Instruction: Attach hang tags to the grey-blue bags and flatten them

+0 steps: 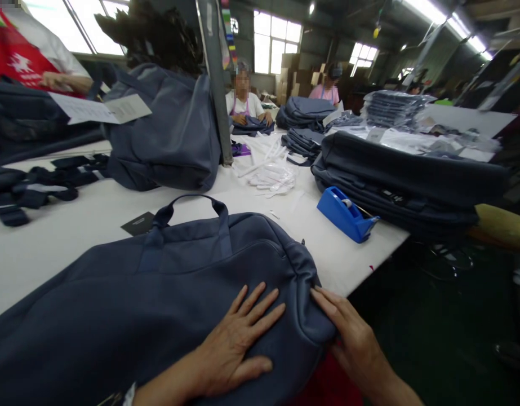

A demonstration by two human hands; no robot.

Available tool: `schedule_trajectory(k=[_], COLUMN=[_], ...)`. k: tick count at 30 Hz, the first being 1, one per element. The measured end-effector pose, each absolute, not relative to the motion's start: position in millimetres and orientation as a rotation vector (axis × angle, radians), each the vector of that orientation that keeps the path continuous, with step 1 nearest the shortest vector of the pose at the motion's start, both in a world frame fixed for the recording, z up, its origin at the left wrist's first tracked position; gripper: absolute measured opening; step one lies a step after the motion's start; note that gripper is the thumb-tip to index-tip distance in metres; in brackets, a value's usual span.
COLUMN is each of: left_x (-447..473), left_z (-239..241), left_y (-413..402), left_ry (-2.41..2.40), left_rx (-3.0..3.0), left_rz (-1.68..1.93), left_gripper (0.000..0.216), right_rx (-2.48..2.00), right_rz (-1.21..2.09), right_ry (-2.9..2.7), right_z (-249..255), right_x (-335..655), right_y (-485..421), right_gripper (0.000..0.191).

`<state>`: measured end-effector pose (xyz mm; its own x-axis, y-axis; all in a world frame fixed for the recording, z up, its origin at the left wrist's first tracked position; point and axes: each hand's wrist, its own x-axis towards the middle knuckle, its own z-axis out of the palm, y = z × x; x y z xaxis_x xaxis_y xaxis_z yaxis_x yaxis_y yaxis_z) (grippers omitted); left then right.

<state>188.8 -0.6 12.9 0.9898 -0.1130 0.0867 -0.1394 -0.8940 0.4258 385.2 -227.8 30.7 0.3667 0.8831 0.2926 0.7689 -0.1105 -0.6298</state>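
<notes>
A navy travel bag [158, 299] lies on the white table in front of me, its carry handle [196, 198] standing up at the far edge. My left hand [238, 338] rests flat on the bag's upper panel near the right end, fingers spread. Around the creased right end of the same bag, my right hand [352, 332] holds the edge, with its fingertips on the side and its lower fingers partly hidden. A black hang tag [138, 224] sticks out behind the handle.
A blue tape dispenser [347, 214] stands near the table's right edge. Behind it are stacked navy bags [403, 175]. Another full bag [162, 129] stands beside a metal post [217, 84]. Dark straps [35, 186] lie at left. Co-workers sit or stand across the table and at far left.
</notes>
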Motion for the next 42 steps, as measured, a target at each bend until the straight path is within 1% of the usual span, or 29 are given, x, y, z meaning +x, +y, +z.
schedule_trajectory(k=[2, 3, 5, 7, 8, 10, 12, 13, 15, 16, 18, 20, 21, 22, 25, 26, 27, 31, 33, 37, 40, 42], left_x=[189, 189, 190, 195, 198, 206, 214, 216, 219, 220, 220, 219, 219, 220, 220, 220, 219, 213, 207, 182, 152, 128], left_z=[17, 22, 32, 40, 41, 35, 21, 14, 3, 0, -3, -5, -6, -8, -9, -9, -9, -2, 6, 37, 56, 54], left_y=[-1, -2, -6, -16, -22, -36, -48, -53, -58, -58, -57, -55, -54, -54, -54, -54, -53, -39, -25, 4, 13, 13], left_ry=[-0.165, -0.160, -0.135, -0.091, -0.078, -0.115, -0.182, -0.204, -0.208, -0.203, -0.204, -0.204, -0.209, -0.218, -0.257, -0.264, -0.272, -0.354, -0.449, -0.590, -0.498, -0.330], left_rx=[2.698, 2.698, 2.681, 2.630, 2.595, 2.553, 2.582, 2.616, 2.674, 2.689, 2.703, 2.708, 2.708, 2.706, 2.699, 2.699, 2.699, 2.700, 2.670, 2.597, 2.657, 2.739], left_rz=[0.069, 0.061, 0.077, 0.172, 0.239, 0.342, 0.342, 0.313, 0.258, 0.241, 0.229, 0.242, 0.257, 0.275, 0.284, 0.272, 0.253, 0.151, 0.062, -0.151, -0.179, -0.102], left_gripper=[0.077, 0.076, 0.071, 0.070, 0.075, 0.098, 0.121, 0.127, 0.133, 0.135, 0.137, 0.138, 0.138, 0.139, 0.138, 0.137, 0.137, 0.142, 0.139, 0.113, 0.096, 0.083], right_rx=[-1.875, -1.859, -1.838, -1.829, -1.825, -1.836, -1.872, -1.891, -1.928, -1.937, -1.899, -1.757, -1.679, -1.635, -1.670, -1.693, -1.706, -1.702, -1.719, -1.770, -1.807, -1.817], right_rz=[-0.020, -0.073, -0.111, -0.101, -0.095, -0.099, -0.116, -0.115, -0.040, 0.054, 0.397, 0.811, 0.927, 0.956, 0.778, 0.745, 0.741, 0.705, 0.673, 0.613, 0.551, 0.519], right_ry=[-1.369, -1.331, -1.265, -1.222, -1.213, -1.216, -1.225, -1.224, -1.205, -1.195, -1.205, -1.168, -1.096, -0.995, -0.730, -0.712, -0.725, -0.814, -0.812, -0.785, -0.769, -0.767], right_z=[9, 2, -4, -4, -5, -7, -9, -9, -3, 4, 23, 43, 50, 55, 55, 51, 47, 31, 25, 12, 4, 1], right_x=[372, 370, 371, 374, 376, 377, 376, 376, 379, 383, 397, 417, 427, 437, 457, 460, 461, 454, 449, 435, 419, 407], right_y=[-228, -226, -224, -223, -223, -222, -221, -220, -222, -224, -230, -233, -230, -224, -185, -167, -149, -106, -108, -134, -150, -156], right_gripper=[0.047, 0.042, 0.033, 0.028, 0.026, 0.024, 0.023, 0.023, 0.021, 0.020, 0.018, 0.024, 0.030, 0.037, 0.058, 0.062, 0.063, 0.052, 0.053, 0.053, 0.053, 0.053])
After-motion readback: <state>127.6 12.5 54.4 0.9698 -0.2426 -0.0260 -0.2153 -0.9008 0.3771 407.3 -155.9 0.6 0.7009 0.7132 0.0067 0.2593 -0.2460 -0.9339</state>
